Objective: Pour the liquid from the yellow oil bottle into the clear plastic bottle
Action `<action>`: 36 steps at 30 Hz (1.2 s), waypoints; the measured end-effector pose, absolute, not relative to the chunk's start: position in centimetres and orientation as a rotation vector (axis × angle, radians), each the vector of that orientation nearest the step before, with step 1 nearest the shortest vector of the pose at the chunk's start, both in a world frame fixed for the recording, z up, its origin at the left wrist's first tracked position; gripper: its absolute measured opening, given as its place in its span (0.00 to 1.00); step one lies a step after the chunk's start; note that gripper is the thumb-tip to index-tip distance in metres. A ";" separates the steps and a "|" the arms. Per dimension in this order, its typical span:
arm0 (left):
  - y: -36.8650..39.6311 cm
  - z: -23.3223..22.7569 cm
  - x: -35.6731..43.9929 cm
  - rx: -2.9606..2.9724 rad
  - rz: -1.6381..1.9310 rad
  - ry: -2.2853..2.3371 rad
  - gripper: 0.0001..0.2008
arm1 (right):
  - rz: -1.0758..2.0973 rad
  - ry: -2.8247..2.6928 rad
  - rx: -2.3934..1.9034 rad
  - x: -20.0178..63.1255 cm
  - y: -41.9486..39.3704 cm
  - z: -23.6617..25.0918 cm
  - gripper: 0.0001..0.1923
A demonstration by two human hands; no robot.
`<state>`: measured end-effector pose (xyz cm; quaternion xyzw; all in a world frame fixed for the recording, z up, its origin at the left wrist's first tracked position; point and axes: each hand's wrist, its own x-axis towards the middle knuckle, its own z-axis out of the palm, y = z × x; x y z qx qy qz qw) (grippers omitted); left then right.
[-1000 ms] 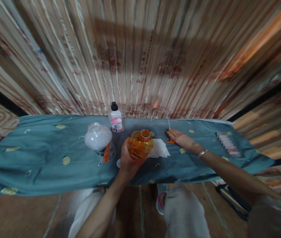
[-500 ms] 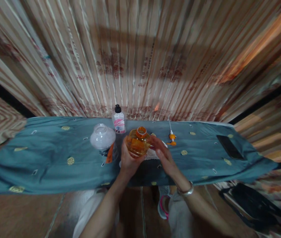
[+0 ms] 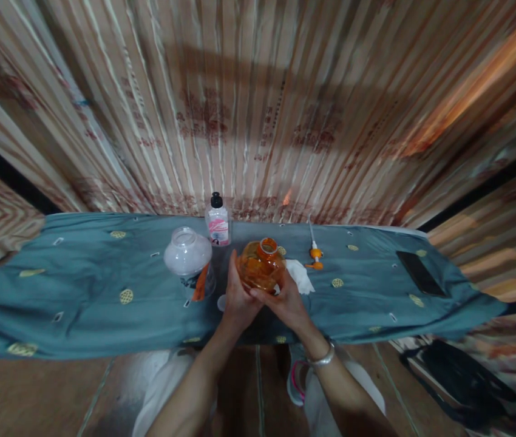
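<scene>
So you hold the orange jar (image 3: pixel 261 272) w/ both hands, fingers wrapped round it; lid off, pump (image 3: pixel 315 253) lies on desk (image 3: pixel 80 285).

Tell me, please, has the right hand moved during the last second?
Yes. The right hand left the orange pump head on the cloth and came leftward to cup the orange bottle.

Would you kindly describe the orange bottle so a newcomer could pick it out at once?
On the long table under the teal cloth, look at the middle near edge, where both hands meet. The orange bottle sits between the left hand and right hand. It alone is amber and uncapped; the neighbouring jar is clear.
</scene>
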<state>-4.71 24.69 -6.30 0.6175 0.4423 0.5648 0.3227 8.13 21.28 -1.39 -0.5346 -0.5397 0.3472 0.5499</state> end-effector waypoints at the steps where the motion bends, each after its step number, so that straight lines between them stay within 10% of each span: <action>1: 24.6 -6.3 -4.7 1.634 1.477 1.156 0.68 | 0.811 -1.266 -1.281 8.2 21.2 -1.5 0.36; 19: 22.5 -5.7 -5.5 2.022 1.465 1.155 0.68 | 0.602 -1.056 -1.262 11.6 20.7 -1.0 0.33; 36: 21.5 -4.4 -10.1 2.198 1.436 1.209 0.33 | 0.375 -0.972 -1.490 15.9 22.7 -1.8 0.41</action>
